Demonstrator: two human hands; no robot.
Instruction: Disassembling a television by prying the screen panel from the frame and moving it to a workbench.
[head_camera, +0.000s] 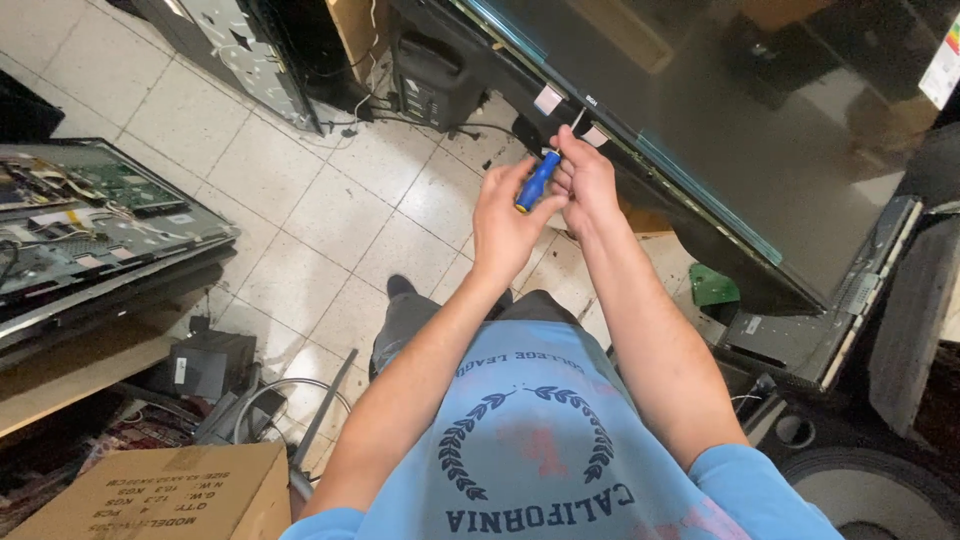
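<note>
With both the left hand (505, 225) and right hand (585, 180) grasping the blue screwdriver (537, 180) at the television (720, 130) lower edge, a slipped tip could likely scratch the screen.

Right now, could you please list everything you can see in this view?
screwdriver: one, blue handle with yellow end, held in both hands, tip at the television edge
television: one, black, large flat screen, upper right
opened panel: one, grey with green circuit boards, left
cardboard box: one, brown, bottom left
speaker: one, black, on the floor, top centre
green piece: one, under the television
floor: pale tiles
shirt: one, light blue, bottom centre
left hand: around the handle
right hand: on the upper handle
</note>
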